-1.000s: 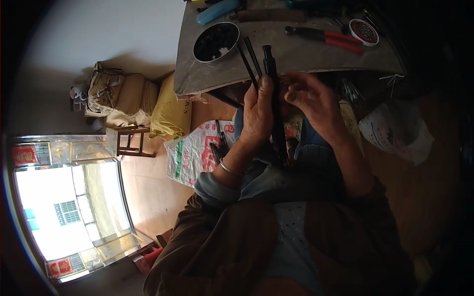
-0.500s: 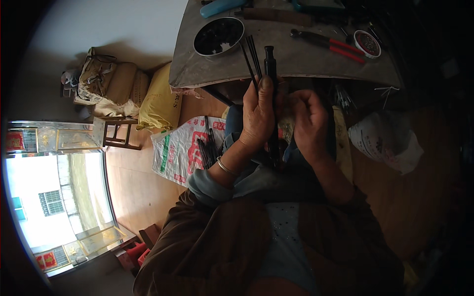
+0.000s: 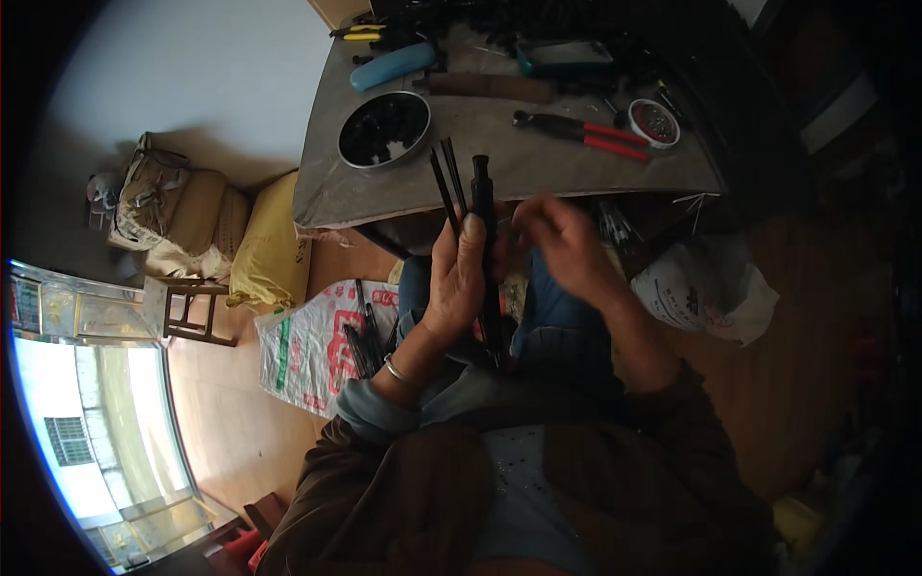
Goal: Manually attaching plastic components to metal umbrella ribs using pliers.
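My left hand is closed around a long black tube with a narrower, knobbed top end. It also grips several thin black rods that stick up beside the tube, leaning left. The thumb lies along the tube's side. Just right of the tube is my right hand, its fingers bent and smeared by motion. Whether those fingers hold anything cannot be made out. Both hands are above my lap, in front of the table's near edge.
On the grey table stand a metal bowl of black parts, red-handled pliers, a small white dish and a blue case. More black rods lie on a printed sack at left. A plastic bag sits at right.
My right hand has moved up and its fingers are now blurred. The whole view has shifted, showing more of the table. My left hand keeps its hold on the tube and rods.
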{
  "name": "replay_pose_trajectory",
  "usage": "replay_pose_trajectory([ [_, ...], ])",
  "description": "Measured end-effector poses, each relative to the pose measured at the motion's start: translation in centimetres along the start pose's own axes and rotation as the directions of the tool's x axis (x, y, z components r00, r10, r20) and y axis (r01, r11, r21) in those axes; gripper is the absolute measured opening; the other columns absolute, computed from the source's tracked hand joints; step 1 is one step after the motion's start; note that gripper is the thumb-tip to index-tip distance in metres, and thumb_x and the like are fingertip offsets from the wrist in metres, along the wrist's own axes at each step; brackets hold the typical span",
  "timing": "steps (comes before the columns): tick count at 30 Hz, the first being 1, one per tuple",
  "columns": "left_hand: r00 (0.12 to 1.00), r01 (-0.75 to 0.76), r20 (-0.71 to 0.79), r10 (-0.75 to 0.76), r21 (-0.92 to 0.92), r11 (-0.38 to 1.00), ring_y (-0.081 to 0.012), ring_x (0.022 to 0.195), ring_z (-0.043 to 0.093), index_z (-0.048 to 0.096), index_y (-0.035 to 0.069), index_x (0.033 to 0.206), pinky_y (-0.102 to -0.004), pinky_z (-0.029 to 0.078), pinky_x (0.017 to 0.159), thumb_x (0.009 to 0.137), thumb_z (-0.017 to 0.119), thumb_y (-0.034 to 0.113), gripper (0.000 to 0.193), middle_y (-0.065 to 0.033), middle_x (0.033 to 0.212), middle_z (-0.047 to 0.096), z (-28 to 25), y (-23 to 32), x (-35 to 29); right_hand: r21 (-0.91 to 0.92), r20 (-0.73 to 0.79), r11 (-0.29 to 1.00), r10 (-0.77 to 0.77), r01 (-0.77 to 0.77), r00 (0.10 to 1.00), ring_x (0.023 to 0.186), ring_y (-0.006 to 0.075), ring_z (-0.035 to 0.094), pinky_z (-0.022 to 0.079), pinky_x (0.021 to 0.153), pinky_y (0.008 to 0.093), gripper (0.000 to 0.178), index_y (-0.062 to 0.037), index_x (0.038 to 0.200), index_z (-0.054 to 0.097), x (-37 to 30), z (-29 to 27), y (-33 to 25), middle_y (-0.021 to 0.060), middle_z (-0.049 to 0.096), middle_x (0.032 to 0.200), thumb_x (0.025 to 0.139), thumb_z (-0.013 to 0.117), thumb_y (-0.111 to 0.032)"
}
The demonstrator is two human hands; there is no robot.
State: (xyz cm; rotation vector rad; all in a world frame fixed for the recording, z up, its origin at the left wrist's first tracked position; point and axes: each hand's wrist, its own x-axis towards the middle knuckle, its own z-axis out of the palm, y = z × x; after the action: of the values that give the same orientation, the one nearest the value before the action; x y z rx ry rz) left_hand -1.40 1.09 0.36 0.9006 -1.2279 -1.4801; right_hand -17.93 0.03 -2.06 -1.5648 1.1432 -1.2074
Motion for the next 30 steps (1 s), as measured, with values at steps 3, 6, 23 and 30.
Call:
replay_pose_trajectory([
  [3, 0.998, -0.062, 0.013, 0.063, -0.056, 0.996, -0.0054, 0.058, 0.043, 0.051, 0.003, 0.117, -0.0204, 0.038, 0.053, 0.101, 0.042, 0.039, 0.041, 0.0030, 0.070, 0.047, -0.2, -0.1, -0.5, -0.542, -0.276, 0.830, -0.326, 0.134, 0.904, 0.072, 0.0250, 0.061, 0.049, 0.066, 0.0354, 0.011, -0.0059, 0.088, 0.060, 4.7, -5.3, 0.5, 0.0077, 0.062, 0.078, 0.087, 0.062, -0.017],
  [6, 0.996, -0.054, 0.067, 0.051, 0.035, 0.998, -0.0088, 0.056, 0.048, 0.051, 0.002, 0.116, -0.0219, 0.041, 0.054, 0.100, 0.041, 0.041, 0.044, -0.0002, 0.066, 0.048, -0.7, 0.1, -0.1, -0.809, -0.194, 0.584, -0.371, 0.066, 0.908, 0.084, 0.0294, 0.058, 0.046, 0.076, 0.0420, 0.018, -0.0086, 0.086, 0.060, 7.1, -9.6, 2.0, 0.0073, 0.063, 0.087, 0.082, 0.066, -0.025],
  [23, 0.982, -0.042, -0.182, 0.046, 0.028, 0.999, -0.0086, 0.042, 0.040, 0.048, 0.006, 0.084, -0.0236, 0.032, 0.038, 0.100, 0.039, 0.046, 0.044, 0.0012, 0.057, 0.043, -1.3, -1.2, 0.7, -0.283, -0.235, 0.934, 0.155, -0.221, 0.959, 0.059, 0.0131, 0.056, 0.045, 0.052, 0.0305, 0.019, -0.0045, 0.091, 0.048, 0.8, -6.4, -2.8, 0.0062, 0.057, 0.074, 0.091, 0.061, -0.019],
  [30, 0.977, -0.081, -0.191, 0.090, 0.057, 0.995, -0.0078, 0.041, 0.039, 0.050, 0.006, 0.087, -0.0228, 0.031, 0.037, 0.099, 0.040, 0.047, 0.044, 0.0020, 0.058, 0.043, -0.7, -1.3, 0.5, -0.707, 0.072, 0.633, -0.378, 0.314, 0.923, 0.082, 0.0276, 0.054, 0.041, 0.073, 0.0390, 0.048, -0.0103, 0.089, 0.045, -4.1, -3.4, -2.3, 0.0069, 0.052, 0.093, 0.056, 0.077, 0.004],
])
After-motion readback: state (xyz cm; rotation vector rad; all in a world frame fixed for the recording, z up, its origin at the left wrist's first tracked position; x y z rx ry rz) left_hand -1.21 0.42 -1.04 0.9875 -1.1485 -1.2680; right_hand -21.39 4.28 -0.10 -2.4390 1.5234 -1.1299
